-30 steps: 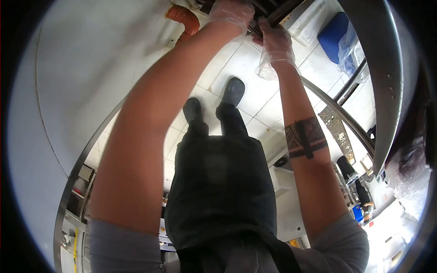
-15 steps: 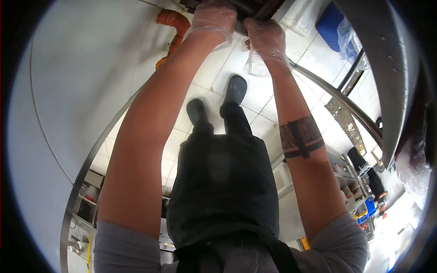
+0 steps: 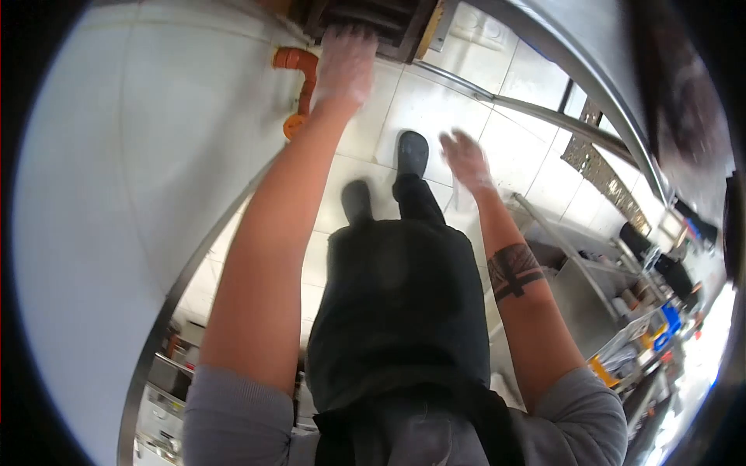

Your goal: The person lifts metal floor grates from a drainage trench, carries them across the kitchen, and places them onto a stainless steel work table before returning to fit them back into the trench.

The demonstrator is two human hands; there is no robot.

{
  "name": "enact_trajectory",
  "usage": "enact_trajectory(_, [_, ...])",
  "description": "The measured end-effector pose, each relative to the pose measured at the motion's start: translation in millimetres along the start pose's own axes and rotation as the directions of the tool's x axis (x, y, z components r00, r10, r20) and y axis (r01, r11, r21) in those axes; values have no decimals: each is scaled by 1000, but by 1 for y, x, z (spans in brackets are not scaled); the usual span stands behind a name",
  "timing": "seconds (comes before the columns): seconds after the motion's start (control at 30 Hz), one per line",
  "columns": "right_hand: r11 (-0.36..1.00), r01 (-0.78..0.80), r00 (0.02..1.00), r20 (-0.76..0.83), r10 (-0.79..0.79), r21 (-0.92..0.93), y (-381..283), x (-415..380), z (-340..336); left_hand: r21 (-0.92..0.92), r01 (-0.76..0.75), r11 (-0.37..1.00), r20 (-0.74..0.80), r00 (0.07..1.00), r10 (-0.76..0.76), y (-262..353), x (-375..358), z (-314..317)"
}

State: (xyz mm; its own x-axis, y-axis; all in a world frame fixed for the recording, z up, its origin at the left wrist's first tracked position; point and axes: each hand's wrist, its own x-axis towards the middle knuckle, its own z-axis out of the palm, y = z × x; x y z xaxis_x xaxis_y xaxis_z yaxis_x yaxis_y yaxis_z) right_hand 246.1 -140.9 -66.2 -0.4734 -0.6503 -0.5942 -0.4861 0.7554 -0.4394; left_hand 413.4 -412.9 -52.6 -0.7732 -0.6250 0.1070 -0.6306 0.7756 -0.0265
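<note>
I look straight down along my body at a tiled floor. My left hand, in a clear plastic glove, reaches far forward and rests on the lower edge of a dark slatted rack at the top of the view. My right hand, also gloved and blurred, hangs free above the floor with its fingers spread and nothing in it. A black band is tattooed on my right forearm. My dark apron and black shoes show between my arms.
A white round-edged surface with a steel rim fills the left. An orange pipe stands beside my left wrist. A curved steel edge runs along the upper right. Steel shelving and blue and yellow items lie lower right.
My right hand has let go of the dark rack and pulled back toward me, fingers now apart. The left hand stays on the rack. The view has shifted and blurred.
</note>
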Motion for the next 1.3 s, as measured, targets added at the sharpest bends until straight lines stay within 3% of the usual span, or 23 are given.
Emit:
enact_trajectory(0.07, [968,-249,955,159,250,-25,57,-56,4,-121,63,991,272,962,-28,10,-32,-58])
enact_trajectory(0.17, [885,21,969,228,97,-465,209,-160,56,-376,162,913,233,970,-76,10,-145,-68])
enact_trajectory(0.2, [962,-156,968,158,194,-223,226,-200,67,-312,248,917,464,882,-81,7,-168,-85])
enact_trajectory(0.23, [950,-297,953,85,290,94,246,-239,79,-144,151,978,576,816,-42,-2,-225,-65])
enact_trajectory(0.27, [853,-355,925,12,380,383,263,-278,90,-146,112,983,715,698,27,-14,-269,-63])
enact_trajectory(0.3, [592,-454,813,37,582,666,229,-329,68,-228,107,968,790,602,119,-31,-322,-48])
enact_trajectory(0.33, [250,-430,671,121,732,867,210,-383,55,-244,110,964,894,412,179,-48,-366,-40])
enact_trajectory(0.4, [163,-416,572,118,812,895,231,-487,96,-207,20,978,973,104,204,-66,-414,-66])
enact_trajectory(0.5, [71,-485,436,171,884,872,217,-624,158,-98,262,960,994,-27,109,-109,-456,-110])
enact_trajectory(0.53, [286,-607,500,77,862,741,231,-672,207,-112,153,982,994,28,109,-114,-456,-125])
enact_trajectory(0.6, [0,-633,353,288,890,774,193,-743,240,-1,200,980,993,-119,25,-89,-415,-179])
enact_trajectory(0.63, [-143,-628,270,386,882,765,174,-777,255,32,370,928,989,-143,23,-77,-400,-189])
enact_trajectory(0.67, [-196,-575,233,389,891,794,164,-804,270,68,519,852,984,-176,28,-82,-394,-187])
enact_trajectory(0.7, [-188,-630,253,428,868,754,149,-837,292,90,566,820,980,-195,27,-72,-371,-197])
enact_trajectory(0.77, [-260,-627,221,488,844,734,104,-899,327,59,501,863,990,-143,16,-24,-314,-214])
enact_trajectory(0.87, [-477,-509,96,598,795,716,57,-942,347,-109,345,932,994,56,96,72,-256,-247])
enact_trajectory(0.93, [-559,-305,120,614,780,771,36,-967,387,-275,228,934,945,241,219,143,-240,-268])
enact_trajectory(1.03, [-652,118,207,624,754,749,12,-1004,448,-428,-62,902,833,360,420,269,-262,-315])
enact_trajectory(1.1, [-692,189,187,666,722,697,-5,-1028,490,-584,104,805,790,302,534,344,-321,-351])
enact_trajectory(1.17, [-741,275,159,731,663,612,-22,-1046,530,-624,-38,780,766,166,621,415,-399,-378])
enact_trajectory(1.2, [-743,304,168,735,658,596,-27,-1055,549,-589,-353,727,766,43,642,451,-434,-376])
enact_trajectory(1.23, [-738,386,137,757,639,553,-33,-1066,566,-523,-626,578,779,-77,622,485,-471,-376])
enact_trajectory(1.3, [-728,475,114,786,607,493,-45,-1085,602,-489,-871,52,569,-273,776,525,-576,-401])
